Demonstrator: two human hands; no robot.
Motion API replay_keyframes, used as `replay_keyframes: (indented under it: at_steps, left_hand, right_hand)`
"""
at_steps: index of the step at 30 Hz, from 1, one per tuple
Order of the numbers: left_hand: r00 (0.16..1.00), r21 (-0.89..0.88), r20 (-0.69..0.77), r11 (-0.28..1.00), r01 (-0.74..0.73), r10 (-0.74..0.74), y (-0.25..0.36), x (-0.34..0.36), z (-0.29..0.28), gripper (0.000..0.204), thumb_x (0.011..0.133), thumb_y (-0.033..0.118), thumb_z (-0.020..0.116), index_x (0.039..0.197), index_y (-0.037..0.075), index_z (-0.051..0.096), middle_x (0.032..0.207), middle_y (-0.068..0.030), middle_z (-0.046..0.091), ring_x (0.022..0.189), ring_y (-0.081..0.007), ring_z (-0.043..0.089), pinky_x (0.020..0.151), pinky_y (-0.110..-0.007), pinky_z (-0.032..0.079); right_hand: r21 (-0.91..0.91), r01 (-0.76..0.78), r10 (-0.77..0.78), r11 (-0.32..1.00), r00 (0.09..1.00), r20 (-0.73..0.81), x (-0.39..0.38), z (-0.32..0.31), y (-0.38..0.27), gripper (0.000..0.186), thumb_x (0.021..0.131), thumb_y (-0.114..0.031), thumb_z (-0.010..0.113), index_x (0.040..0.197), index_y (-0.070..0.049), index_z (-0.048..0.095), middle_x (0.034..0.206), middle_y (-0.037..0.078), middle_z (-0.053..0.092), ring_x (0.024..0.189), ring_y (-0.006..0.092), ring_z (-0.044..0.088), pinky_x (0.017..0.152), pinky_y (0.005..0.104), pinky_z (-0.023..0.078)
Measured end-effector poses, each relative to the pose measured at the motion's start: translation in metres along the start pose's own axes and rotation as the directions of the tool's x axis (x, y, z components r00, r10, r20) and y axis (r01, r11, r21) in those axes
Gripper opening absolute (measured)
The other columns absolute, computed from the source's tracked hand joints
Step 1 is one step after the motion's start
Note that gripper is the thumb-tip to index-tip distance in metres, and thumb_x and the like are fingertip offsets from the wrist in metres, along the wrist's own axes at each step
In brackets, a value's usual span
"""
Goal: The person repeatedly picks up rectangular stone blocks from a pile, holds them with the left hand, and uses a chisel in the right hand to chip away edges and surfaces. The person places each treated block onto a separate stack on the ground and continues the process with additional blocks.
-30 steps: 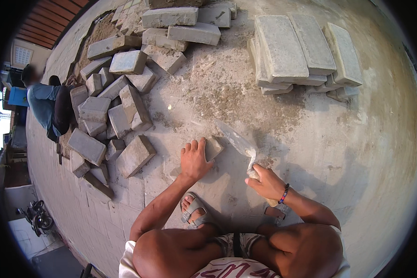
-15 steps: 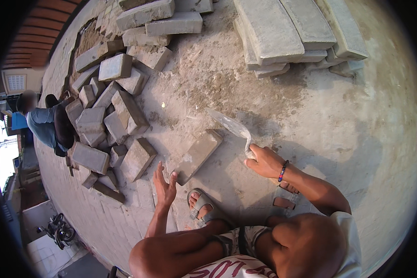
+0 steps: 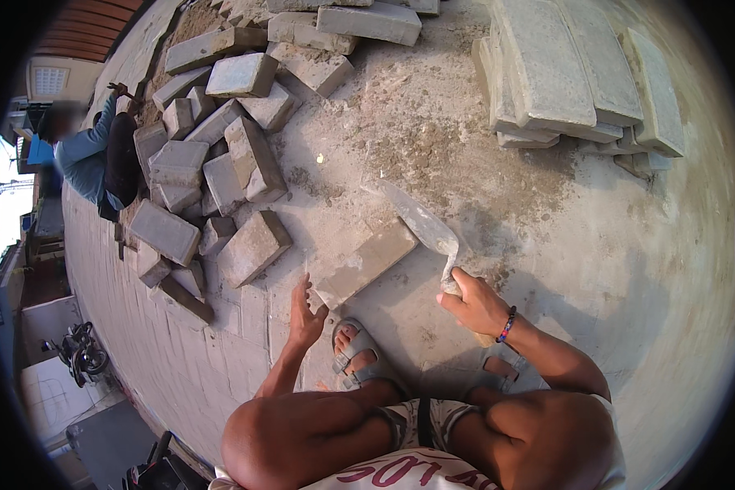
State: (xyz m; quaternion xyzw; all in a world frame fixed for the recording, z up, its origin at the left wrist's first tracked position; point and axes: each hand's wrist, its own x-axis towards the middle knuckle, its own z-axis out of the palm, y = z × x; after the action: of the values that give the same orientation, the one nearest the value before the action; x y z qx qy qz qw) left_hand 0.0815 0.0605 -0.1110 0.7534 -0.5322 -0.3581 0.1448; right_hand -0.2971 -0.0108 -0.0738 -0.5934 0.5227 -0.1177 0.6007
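Note:
A grey paving block [image 3: 363, 265] lies flat and slanted on the ground before me, with a darker damp-looking patch on its top. My left hand [image 3: 306, 314] is beside its near left end, fingers apart and thumb close to the corner; whether the thumb touches it I cannot tell. My right hand [image 3: 474, 302] is closed around the handle of a trowel [image 3: 423, 222]. The trowel's pale, smeared blade points away to the left, and its edge is right by the block's far end.
A loose heap of paving blocks [image 3: 167, 233] spreads to the left. Long concrete slabs [image 3: 547, 73] are stacked at the far right, with loose sand [image 3: 441, 151] between. Beyond the heap a person [image 3: 90, 163] crouches. A motorcycle [image 3: 80, 353] stands at lower left.
My view has swung a little, shifting the scene. The trowel blade has come closer to the block's far end. My left hand stays by the near end. The crouching person's arm is now stretched out.

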Motion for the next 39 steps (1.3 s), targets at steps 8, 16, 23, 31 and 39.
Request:
replay_keyframes:
  at_steps: [8,16,23,31,39]
  left_hand:
    - [0.997,-0.193,0.043,0.98,-0.053,0.063,0.007,0.014,0.023,0.085,0.065,0.012,0.085,0.137,0.002,0.04,0.13,-0.0183,0.051,0.122,-0.0302,0.052,0.101,-0.041,0.043]
    - [0.981,-0.229,-0.023,0.954,-0.193,0.193,0.067,0.024,0.003,0.072,0.062,0.013,0.085,0.124,0.0,0.05,0.11,-0.0138,0.055,0.106,-0.026,0.057,0.092,-0.037,0.047]
    - [0.919,0.043,-0.062,0.921,-0.388,0.39,0.151,0.033,-0.011,0.074,0.063,0.021,0.085,0.124,0.0,0.049,0.105,-0.0171,0.053,0.1,-0.0349,0.053,0.088,-0.043,0.043]
    - [0.914,0.194,-0.003,0.897,-0.398,0.406,0.182,0.038,-0.011,0.082,0.065,0.03,0.087,0.129,-0.003,0.047,0.109,-0.0188,0.054,0.102,-0.0361,0.056,0.089,-0.045,0.046]
    - [0.883,0.145,-0.083,0.883,-0.447,0.461,0.182,0.038,0.001,0.081,0.072,0.032,0.082,0.134,-0.003,0.042,0.122,-0.0236,0.054,0.108,-0.0364,0.059,0.092,-0.043,0.048]
  right_hand:
    - [0.052,-0.068,0.066,0.996,0.997,0.033,0.006,0.0,0.003,0.034,0.089,-0.024,0.06,0.096,0.008,0.047,0.066,0.02,0.059,0.056,0.0316,0.064,0.059,0.0451,0.049]
    - [0.044,-0.166,0.167,0.985,0.986,-0.012,0.0,-0.011,0.024,0.033,0.088,-0.025,0.063,0.093,0.005,0.05,0.071,0.026,0.062,0.063,0.0453,0.062,0.059,0.0473,0.047]
    - [-0.326,0.212,-0.266,0.921,0.955,-0.133,-0.041,-0.003,-0.053,0.03,0.089,-0.021,0.062,0.1,0.003,0.048,0.078,0.028,0.064,0.074,0.0471,0.064,0.065,0.0525,0.051]
    - [-0.319,-0.154,0.101,0.935,0.979,-0.176,-0.002,-0.034,0.0,0.037,0.091,-0.026,0.059,0.106,0.005,0.047,0.084,0.032,0.065,0.081,0.0505,0.063,0.075,0.0561,0.051]
    - [-0.365,-0.129,0.064,0.922,0.981,-0.185,0.012,-0.033,0.002,0.039,0.09,-0.028,0.06,0.105,0.006,0.049,0.09,0.033,0.064,0.089,0.0492,0.063,0.078,0.0534,0.051]
